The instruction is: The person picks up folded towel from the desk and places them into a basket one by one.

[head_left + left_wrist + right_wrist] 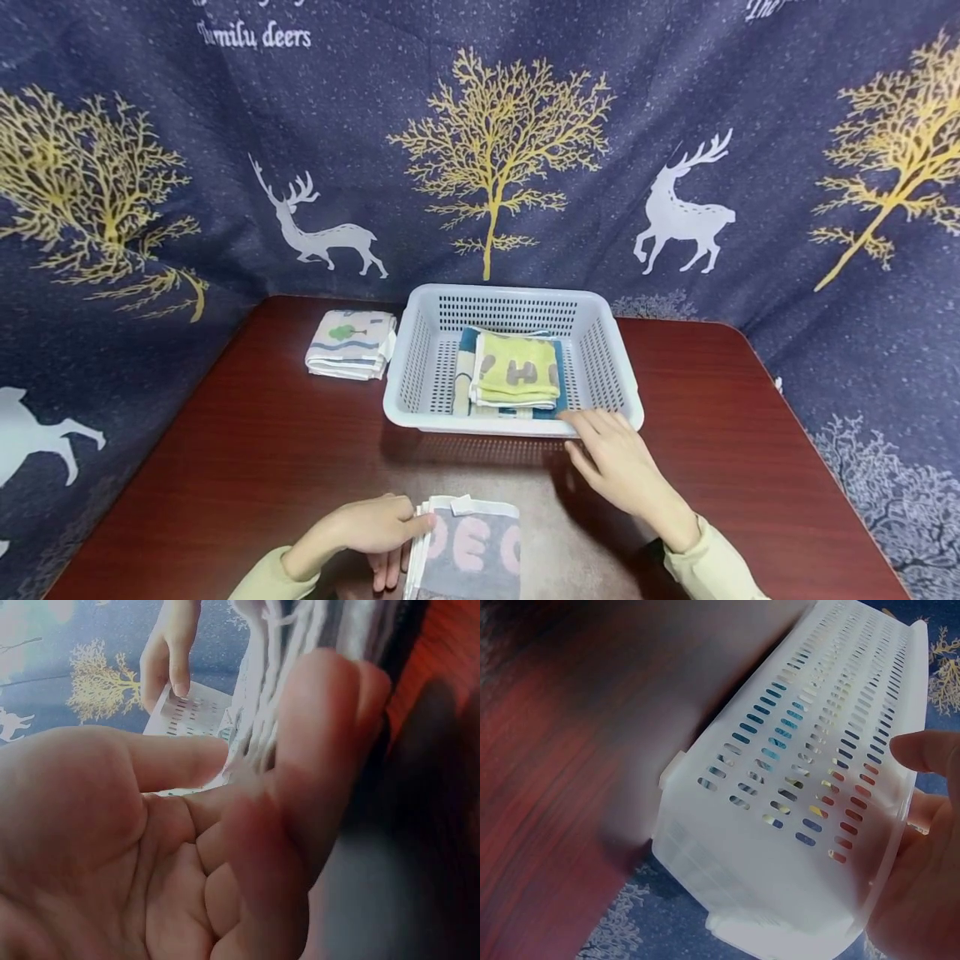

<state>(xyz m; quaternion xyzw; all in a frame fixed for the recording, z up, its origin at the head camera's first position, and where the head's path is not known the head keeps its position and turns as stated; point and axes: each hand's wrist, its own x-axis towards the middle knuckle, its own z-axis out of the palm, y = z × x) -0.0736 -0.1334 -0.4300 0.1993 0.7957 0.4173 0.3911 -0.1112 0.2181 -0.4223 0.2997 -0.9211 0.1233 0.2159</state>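
My left hand (371,527) pinches the left edge of a folded grey towel (480,546) with pink letters, low in the head view. Its thumb lies on top and the other fingers go beneath; the left wrist view shows the towel's white layered edges (262,690) between them. My right hand (618,462) grips the front right rim of a white plastic basket (480,422). In the right wrist view the thumb (922,752) presses outside the slotted wall, with fingers inside behind it. Within the basket, a folded yellow-green towel (517,379) lies on a blue and beige one (463,375).
Left of the basket, another folded towel (348,337) with a green tree print sits on the dark red wooden table (247,433). Behind the table hangs a navy cloth (360,125) printed with deer and golden trees.
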